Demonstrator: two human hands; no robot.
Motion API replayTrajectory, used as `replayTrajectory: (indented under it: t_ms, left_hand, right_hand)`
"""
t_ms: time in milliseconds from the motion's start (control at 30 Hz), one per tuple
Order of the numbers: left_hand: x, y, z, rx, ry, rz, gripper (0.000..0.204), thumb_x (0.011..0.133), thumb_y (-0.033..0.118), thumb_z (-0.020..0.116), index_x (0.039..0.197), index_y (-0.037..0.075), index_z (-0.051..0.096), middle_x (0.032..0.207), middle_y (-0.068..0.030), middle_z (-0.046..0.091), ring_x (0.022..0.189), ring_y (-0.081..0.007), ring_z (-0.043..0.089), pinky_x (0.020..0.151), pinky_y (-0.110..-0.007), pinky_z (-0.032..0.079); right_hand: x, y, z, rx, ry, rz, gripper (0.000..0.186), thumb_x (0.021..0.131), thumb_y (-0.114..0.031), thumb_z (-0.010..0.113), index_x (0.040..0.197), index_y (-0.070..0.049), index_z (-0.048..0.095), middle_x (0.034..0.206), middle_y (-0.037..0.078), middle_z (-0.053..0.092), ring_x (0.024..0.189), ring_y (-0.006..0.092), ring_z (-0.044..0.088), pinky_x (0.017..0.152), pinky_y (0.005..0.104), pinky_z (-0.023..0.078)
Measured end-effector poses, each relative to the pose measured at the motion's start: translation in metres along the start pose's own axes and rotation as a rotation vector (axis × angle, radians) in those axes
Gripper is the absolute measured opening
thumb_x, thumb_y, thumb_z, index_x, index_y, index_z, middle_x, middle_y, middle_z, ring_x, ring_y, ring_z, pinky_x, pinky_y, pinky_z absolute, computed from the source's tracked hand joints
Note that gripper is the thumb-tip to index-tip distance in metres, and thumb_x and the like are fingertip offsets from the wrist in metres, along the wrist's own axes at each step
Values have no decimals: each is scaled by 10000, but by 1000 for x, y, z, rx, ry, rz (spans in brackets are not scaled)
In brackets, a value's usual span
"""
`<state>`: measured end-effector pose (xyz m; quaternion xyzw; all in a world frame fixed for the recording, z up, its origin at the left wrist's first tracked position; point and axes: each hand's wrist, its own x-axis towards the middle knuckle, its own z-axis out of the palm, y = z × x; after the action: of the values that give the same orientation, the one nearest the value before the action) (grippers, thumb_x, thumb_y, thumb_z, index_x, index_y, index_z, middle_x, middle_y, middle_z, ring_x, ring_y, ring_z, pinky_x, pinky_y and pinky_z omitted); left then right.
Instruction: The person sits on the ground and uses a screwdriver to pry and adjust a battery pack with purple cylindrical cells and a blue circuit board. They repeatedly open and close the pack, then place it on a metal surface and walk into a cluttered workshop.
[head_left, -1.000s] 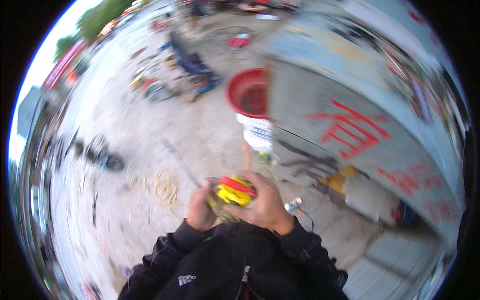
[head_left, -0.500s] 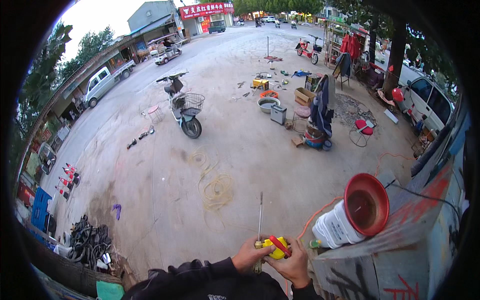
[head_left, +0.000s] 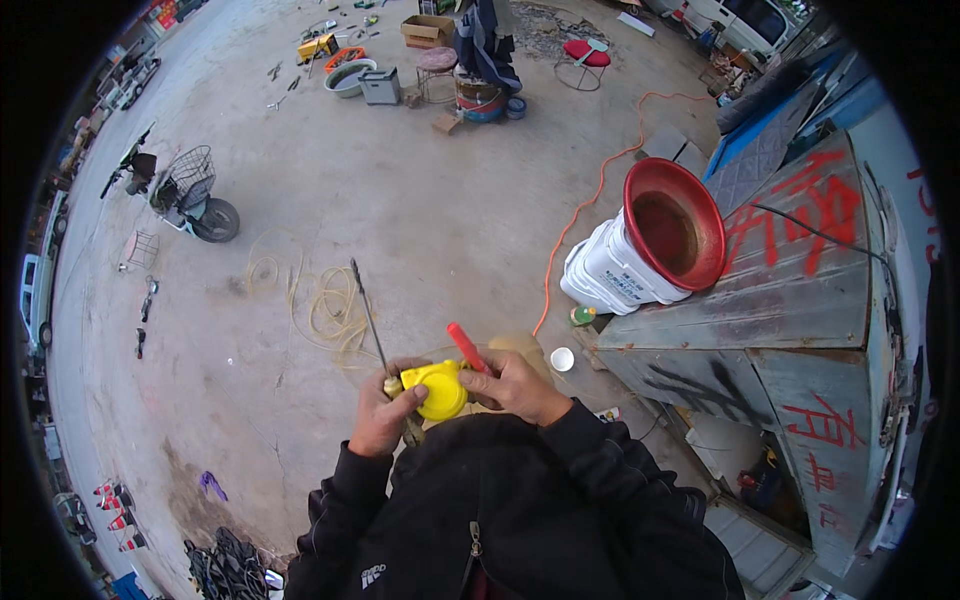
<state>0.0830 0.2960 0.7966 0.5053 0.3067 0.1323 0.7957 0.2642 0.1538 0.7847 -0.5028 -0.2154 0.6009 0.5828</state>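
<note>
In front of my dark jacket, my left hand is closed round the pale yellowish handle of a long thin metal rod, which points away from me. Its thumb presses on a round yellow plastic case. My right hand grips that case from the right, with fingers bent beside a red handle that sticks out past them. Part of the left hand's grip is hidden behind the case.
Coiled pale hose and an orange cord lie on concrete. A red basin tops white buckets beside a painted metal cabinet. A scooter, stools and scattered tools stand or lie farther off.
My view has swung down from the street toward my hands. The red handle, earlier lying across the yellow case, now sticks out beyond it. Both hands still hold the items.
</note>
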Motion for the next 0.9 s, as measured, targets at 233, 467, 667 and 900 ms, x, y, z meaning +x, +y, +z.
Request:
replayTrajectory:
  t_ms: [233, 467, 667, 900]
  left_hand:
    - [48, 31, 19, 74, -33, 10, 640, 861, 180, 825, 1388, -19, 521, 1048, -47, 643, 718, -64, 560, 628, -219, 465]
    - [190, 74, 57, 77, -153, 88, 812, 812, 75, 869, 1483, -27, 422, 1179, -58, 623, 830, -63, 572, 699, -201, 463]
    - [364, 113, 131, 70, -264, -24, 767, 835, 28, 815, 1481, -47, 407, 1152, -82, 625, 803, -79, 586, 642, -207, 461]
    - [506, 166, 193, 66, -334, -16, 866, 798, 200, 863, 1477, -29, 377, 1106, -104, 637, 686, -129, 607, 531, -238, 483]
  right_hand:
    - [32, -26, -26, 288, 36, 36, 304, 975, -268, 678, 1165, -36, 626, 882, -11, 605, 657, 55, 523, 551, 197, 387]
    - [133, -84, -120, 520, 54, -103, 378, 982, -267, 630, 1271, -25, 594, 1072, 18, 648, 827, 83, 591, 582, 210, 406]
    - [191, -166, -243, 619, 266, -111, 339, 963, -219, 658, 1238, -32, 599, 962, 13, 635, 688, 53, 532, 519, 208, 347]
    - [250, -269, -341, 581, 249, -238, 265, 962, -226, 672, 1147, -38, 643, 847, -2, 626, 569, 50, 486, 488, 205, 334]
